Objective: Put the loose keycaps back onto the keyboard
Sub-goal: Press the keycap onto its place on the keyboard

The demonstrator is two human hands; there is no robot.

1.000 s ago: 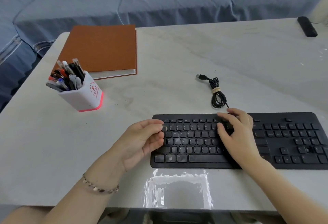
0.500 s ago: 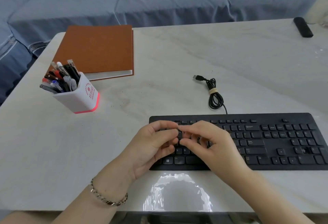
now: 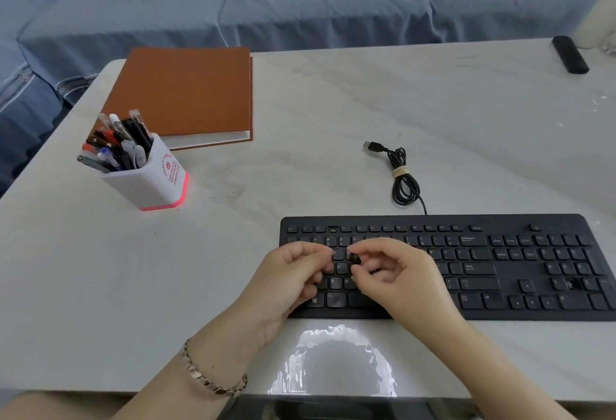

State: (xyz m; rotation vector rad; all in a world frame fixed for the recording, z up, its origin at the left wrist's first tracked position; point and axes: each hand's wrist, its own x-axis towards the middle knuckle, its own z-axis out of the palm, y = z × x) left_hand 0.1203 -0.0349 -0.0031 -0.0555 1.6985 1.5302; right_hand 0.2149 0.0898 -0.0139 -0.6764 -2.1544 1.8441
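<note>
There, a small dark keycap (image 3: 356,258) sat pinched between the thumb and forefinger of the right hand (image 3: 400,281), held just above the letter keys on the left half of the long black plastic keyboard (image 3: 520,219). The grip of that hand was closed tight on the cap, the other fingers curled under the palm. The left hand (image 3: 290,278) hovered just beside it, fingertips bent inward and almost meeting the right hand's. Whether its grip pinched anything of its own could not be told, since the curled fingers hid the gap. A metal link bracelet (image 3: 213,381) circled the left wrist.

The keyboard lay along the near right part of the pale marble-patterned desk (image 3: 333,103). Its black cable (image 3: 404,183) lay behind it, bundled in a loop with a tie, and ended in a USB plug. Further left stood a white pen holder with a pink base (image 3: 156,179), full of pens (image 3: 116,143), and behind that a flat brown hardcover book (image 3: 186,96). A black bar-shaped object (image 3: 570,54) lay at the far right corner. Beyond the desk stretched a blue sofa (image 3: 300,3).
</note>
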